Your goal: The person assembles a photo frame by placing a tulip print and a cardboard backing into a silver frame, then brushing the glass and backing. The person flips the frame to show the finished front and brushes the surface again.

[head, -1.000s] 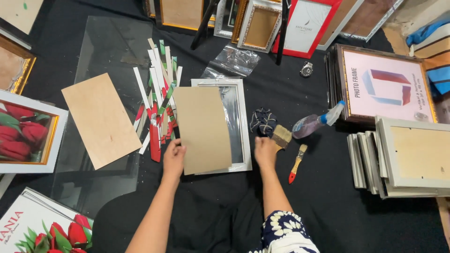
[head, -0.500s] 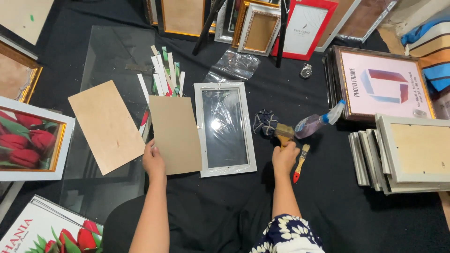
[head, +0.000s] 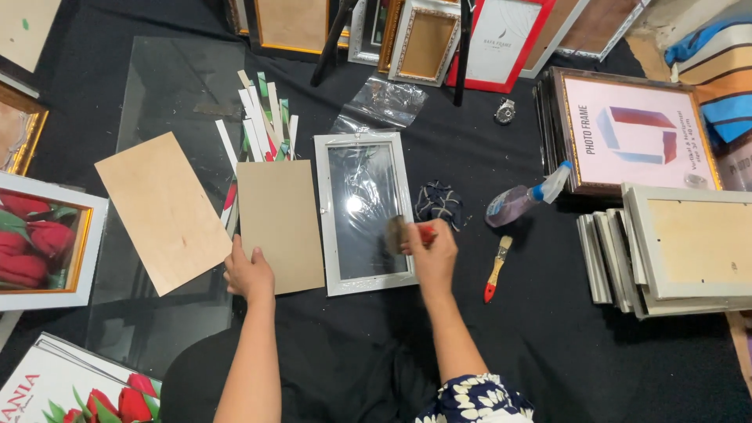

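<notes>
The right hand [head: 432, 254] is gripping a brush [head: 401, 234] over the frame [head: 364, 211] glass, while the left hand [head: 249, 274] fingers are pinching the backing board [head: 279, 223] aside.

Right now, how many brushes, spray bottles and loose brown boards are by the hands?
Brushes: 2 (held brush in right hand, loose brush)
Spray bottle: 1
Brown boards: 2 (near board at left hand, far board)
Total: 5
</notes>
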